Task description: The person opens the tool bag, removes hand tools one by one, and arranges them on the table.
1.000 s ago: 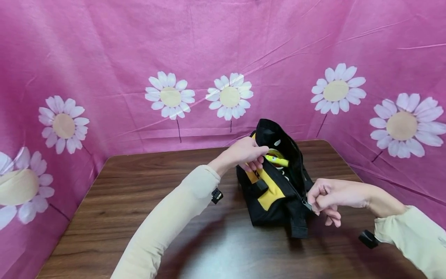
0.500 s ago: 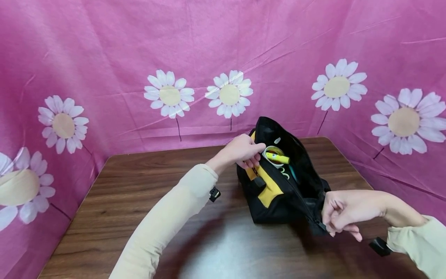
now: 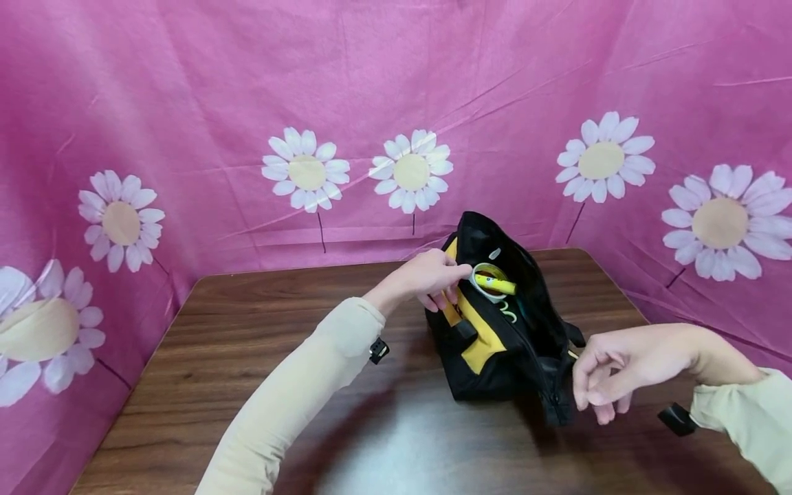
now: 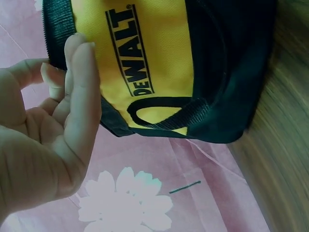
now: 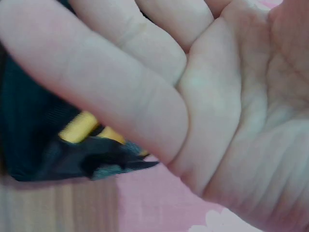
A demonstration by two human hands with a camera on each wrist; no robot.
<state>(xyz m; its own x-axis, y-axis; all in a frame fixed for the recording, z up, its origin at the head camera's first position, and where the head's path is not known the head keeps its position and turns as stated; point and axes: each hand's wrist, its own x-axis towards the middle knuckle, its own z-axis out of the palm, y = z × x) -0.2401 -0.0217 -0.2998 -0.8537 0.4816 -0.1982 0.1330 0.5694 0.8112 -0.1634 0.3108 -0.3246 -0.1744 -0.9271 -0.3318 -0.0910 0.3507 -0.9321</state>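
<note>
A black and yellow DEWALT tool bag point(image 3: 485, 340) stands unzipped on the wooden table, its mouth gaping. My left hand point(image 3: 433, 275) grips the bag's rim on the yellow side, thumb over the edge; in the left wrist view the fingers point(image 4: 82, 96) lie along the outside near the lettering. Inside the bag show a roll of tape point(image 3: 481, 269), a yellow pen-like stick point(image 3: 495, 284) and pale green loops point(image 3: 507, 313). Beside the bag's near end is my right hand point(image 3: 609, 375), fingers loosely curled and holding nothing. The zipper end point(image 3: 557, 402) hangs just left of it.
The wood-grain table point(image 3: 247, 385) stretches out to the left of the bag. Behind it hangs a pink cloth point(image 3: 371, 82) with white flowers. A short black webbing loop point(image 4: 169, 113) stands out from the bag's side.
The right hand drew the zipper pull toward the near right end, widening the mouth, then let go. The left hand stays at the rim.
</note>
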